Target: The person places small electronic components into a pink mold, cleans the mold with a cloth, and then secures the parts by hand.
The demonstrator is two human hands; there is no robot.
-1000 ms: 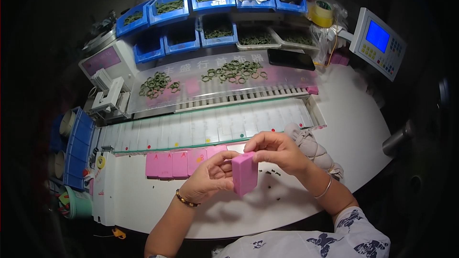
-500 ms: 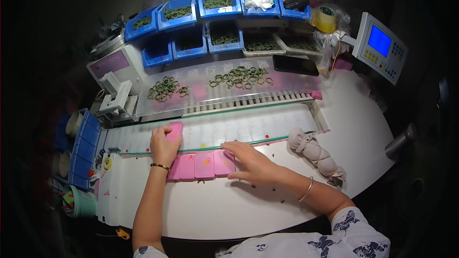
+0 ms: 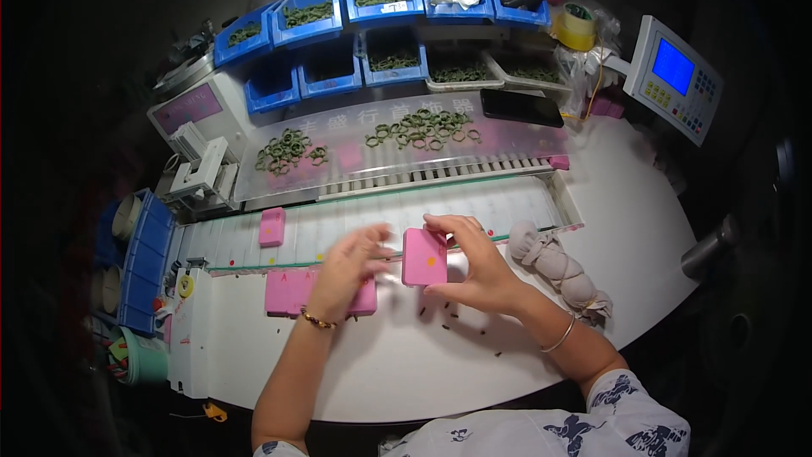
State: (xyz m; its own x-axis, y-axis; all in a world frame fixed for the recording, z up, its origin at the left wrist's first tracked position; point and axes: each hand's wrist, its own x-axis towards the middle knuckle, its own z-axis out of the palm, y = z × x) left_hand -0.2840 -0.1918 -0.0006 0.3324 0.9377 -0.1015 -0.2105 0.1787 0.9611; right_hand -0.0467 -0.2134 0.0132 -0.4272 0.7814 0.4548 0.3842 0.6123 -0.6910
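Block point(image 3: 425, 257), pink and pinched at its right side by the right fingers point(image 3: 461, 227) above the counter point(image 3: 389, 372), is best steadied by its edges, the left fingers point(image 3: 364, 237) loosely spread nearby.

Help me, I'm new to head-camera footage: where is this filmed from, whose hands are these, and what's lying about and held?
No robot here: these are the camera wearer's own bare hands. The camera looks down from the head, and its fisheye lens bends straight edges. The right hand holds a pink block; the left hand, blurred, shows nothing held and partly hides a row of pink blocks on the white table. Farther back, green rings lie on a translucent sheet, with blue bins behind.
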